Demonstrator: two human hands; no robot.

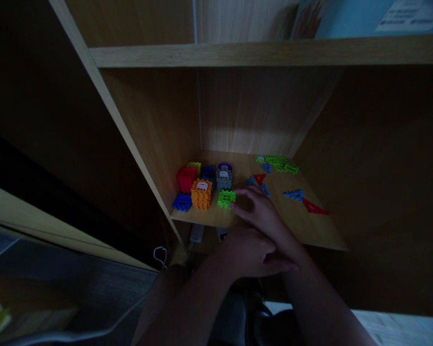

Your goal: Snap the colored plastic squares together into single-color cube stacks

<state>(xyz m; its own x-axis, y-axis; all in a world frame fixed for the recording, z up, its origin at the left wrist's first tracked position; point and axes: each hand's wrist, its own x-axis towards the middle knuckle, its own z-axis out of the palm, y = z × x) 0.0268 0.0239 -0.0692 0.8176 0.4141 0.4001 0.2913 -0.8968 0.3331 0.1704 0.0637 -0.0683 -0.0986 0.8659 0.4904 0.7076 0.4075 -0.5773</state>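
My right hand (258, 209) reaches over the shelf, its thumb and index finger at the right edge of a light green square building tile (226, 198). That tile lies at the front; whether others are stacked under it I cannot tell. My left hand (250, 247) is curled, crossing against my right wrist, and its palm is hidden. Left of the green tile stand an orange tile stack (201, 194) and a red stack (186, 179), with blue tiles (182, 203) in front. Behind it is a grey stack (224, 178) with purple at its back.
Yellow tiles (194, 167) and a dark blue stack (208, 174) sit at the back left. Green pieces (276, 162), red triangles (314, 207) and blue triangles (294, 194) lie to the right. An upper shelf board (238, 54) overhangs. A white cable (122, 315) hangs at lower left.
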